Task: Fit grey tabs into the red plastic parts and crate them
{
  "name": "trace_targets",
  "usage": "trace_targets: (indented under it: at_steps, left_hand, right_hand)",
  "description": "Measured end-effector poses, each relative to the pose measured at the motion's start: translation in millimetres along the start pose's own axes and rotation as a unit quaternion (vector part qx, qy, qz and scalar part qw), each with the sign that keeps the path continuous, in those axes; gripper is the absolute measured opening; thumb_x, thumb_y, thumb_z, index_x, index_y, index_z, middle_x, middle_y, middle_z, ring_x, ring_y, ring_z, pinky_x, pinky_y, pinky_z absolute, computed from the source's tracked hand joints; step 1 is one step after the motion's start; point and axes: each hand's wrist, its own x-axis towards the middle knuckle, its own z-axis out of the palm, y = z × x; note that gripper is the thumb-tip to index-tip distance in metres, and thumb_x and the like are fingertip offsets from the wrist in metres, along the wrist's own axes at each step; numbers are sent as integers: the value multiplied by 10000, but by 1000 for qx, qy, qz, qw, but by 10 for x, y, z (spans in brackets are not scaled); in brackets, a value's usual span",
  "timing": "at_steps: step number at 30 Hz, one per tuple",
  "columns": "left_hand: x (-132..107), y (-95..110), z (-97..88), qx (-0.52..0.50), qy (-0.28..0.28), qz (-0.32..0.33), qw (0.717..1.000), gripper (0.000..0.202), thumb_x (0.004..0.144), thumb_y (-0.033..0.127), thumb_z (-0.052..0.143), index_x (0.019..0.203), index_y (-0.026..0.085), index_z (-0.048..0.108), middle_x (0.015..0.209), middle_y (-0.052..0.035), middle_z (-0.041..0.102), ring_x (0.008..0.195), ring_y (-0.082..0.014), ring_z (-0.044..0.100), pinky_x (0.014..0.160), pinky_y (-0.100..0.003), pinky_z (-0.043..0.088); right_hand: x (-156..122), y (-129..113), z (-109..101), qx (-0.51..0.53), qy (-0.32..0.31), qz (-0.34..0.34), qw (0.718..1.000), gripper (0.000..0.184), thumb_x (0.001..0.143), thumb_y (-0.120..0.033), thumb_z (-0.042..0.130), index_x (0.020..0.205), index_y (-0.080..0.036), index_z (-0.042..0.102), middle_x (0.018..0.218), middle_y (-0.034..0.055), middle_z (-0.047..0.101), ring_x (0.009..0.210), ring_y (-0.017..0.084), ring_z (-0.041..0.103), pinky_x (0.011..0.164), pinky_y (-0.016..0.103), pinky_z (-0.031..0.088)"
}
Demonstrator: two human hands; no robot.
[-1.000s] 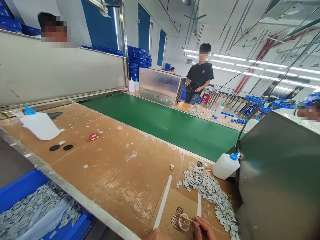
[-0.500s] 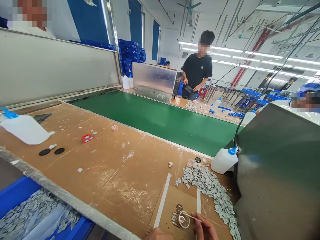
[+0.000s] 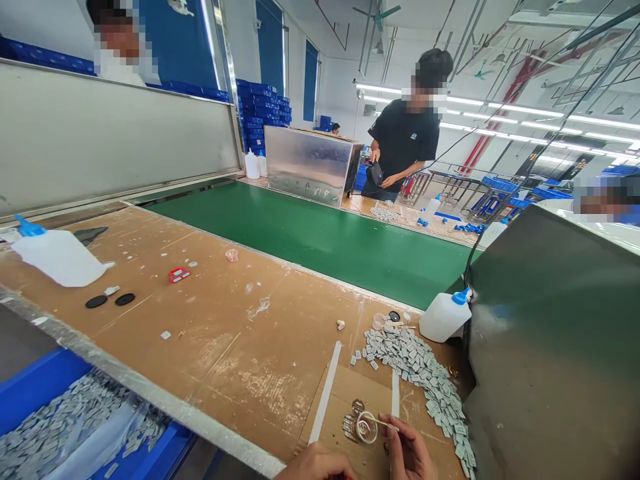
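Note:
In the head view, my right hand [image 3: 411, 448] pinches a thin light stick [image 3: 385, 423] near the lower edge. The stick reaches left to a small clear round cup [image 3: 367, 429], at its rim or inside. The cup stands on a cardboard piece [image 3: 350, 385], beside brown, glossy smears. My left hand [image 3: 317, 463] is to the left of the cup, its fingers curled together and partly cut off by the frame. A speck of red shows by its fingertips, too small to name. Right of the cardboard lies a heap of small grey tiles [image 3: 413, 357].
A white bottle with blue cap [image 3: 445, 317] stands by a metal panel [image 3: 550, 347] at right. Another bottle [image 3: 63, 257] lies at left, near black discs [image 3: 97, 302] and a red piece [image 3: 179, 275]. Beyond runs a green belt [image 3: 300, 227]; a co-worker [image 3: 407, 137] stands across it.
My left hand has come further up into view. My right hand still holds the stick at the cup. The co-worker across the belt has leaned to the right, and the view has shifted slightly.

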Motion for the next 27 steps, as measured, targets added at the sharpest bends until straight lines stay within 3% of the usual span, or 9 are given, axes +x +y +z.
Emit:
trace_targets:
  at_steps: [4,7,9,13,19,23,27]
  left_hand:
    - [-30,153,-52,8,-13,-3,1000,458,775,626,747,833,173,772,630,6,598,603,-108,506,600,-191,398]
    - [-104,315,-91,32,6,-25,999,264,740,399,827,892,187,784,744,-6,697,689,-124,580,660,-189,432]
    - [-177,406,-111,50,32,-28,998,267,711,296,838,959,213,785,833,-3,741,760,-137,609,725,-197,454]
    - [-248,509,-148,63,35,-14,997,351,677,296,867,1006,217,772,871,12,746,773,-134,607,746,-203,454]
    - [-278,633,-207,75,11,39,996,235,777,290,759,974,162,745,811,4,706,731,-122,564,689,-196,420]
    - [-288,605,-218,29,12,75,997,274,794,311,748,1006,138,726,869,-28,718,767,-139,598,725,-216,451]
    - [-308,609,-200,9,19,86,996,261,808,282,739,1020,131,718,891,-40,728,791,-146,630,740,-224,482]
  right_hand:
    - [44,8,-59,-6,-22,16,1000,431,786,-601,754,843,-174,762,860,128,800,753,237,765,701,298,631]
    - [125,12,-138,-1,-79,31,996,437,748,-602,782,825,-172,769,871,140,802,757,249,770,693,313,639]
    - [169,2,-169,-3,-104,32,994,456,733,-619,781,813,-171,771,864,141,801,759,252,770,693,319,641]
    - [188,-133,-137,-16,-81,2,997,463,766,-632,737,816,-173,762,841,125,797,726,226,754,665,307,626]
    - [149,-543,-71,-18,-62,-52,997,442,764,-607,735,712,-170,687,591,43,703,484,144,597,474,251,490]
    - [132,-460,-68,-39,-62,0,997,462,782,-637,686,796,-176,649,753,66,749,567,137,618,554,273,517]
    - [98,-388,-76,-28,-70,1,997,451,796,-627,676,820,-180,626,813,82,762,584,135,621,562,276,514]
